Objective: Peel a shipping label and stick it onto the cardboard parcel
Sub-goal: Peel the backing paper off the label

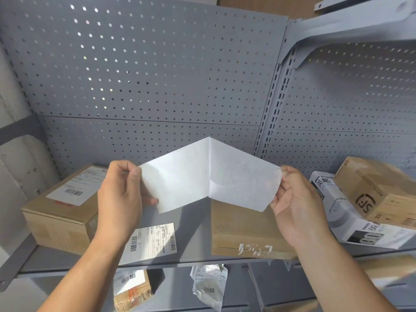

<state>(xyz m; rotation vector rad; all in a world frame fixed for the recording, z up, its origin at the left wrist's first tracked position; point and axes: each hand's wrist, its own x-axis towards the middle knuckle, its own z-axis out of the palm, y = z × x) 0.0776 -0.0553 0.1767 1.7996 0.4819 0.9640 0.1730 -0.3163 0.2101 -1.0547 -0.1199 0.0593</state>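
Observation:
I hold a white label sheet (209, 176) up in front of the shelf, blank side toward me, creased down the middle into a tent shape. My left hand (121, 199) pinches its left edge and my right hand (297, 208) pinches its right edge between thumb and fingers. Below the sheet a flat brown cardboard parcel (245, 230) with torn tape marks lies on the grey shelf (193, 248). A loose printed shipping label (153, 242) with barcodes lies flat on the shelf between my arms.
A labelled cardboard box (60, 208) stands at the left. At the right lie a white printed carton (351, 219) and a brown box (378, 192) on top of it. The lower shelf holds a taped box (132, 289) and crumpled label paper (209, 284). Grey pegboard (146, 75) backs the shelf.

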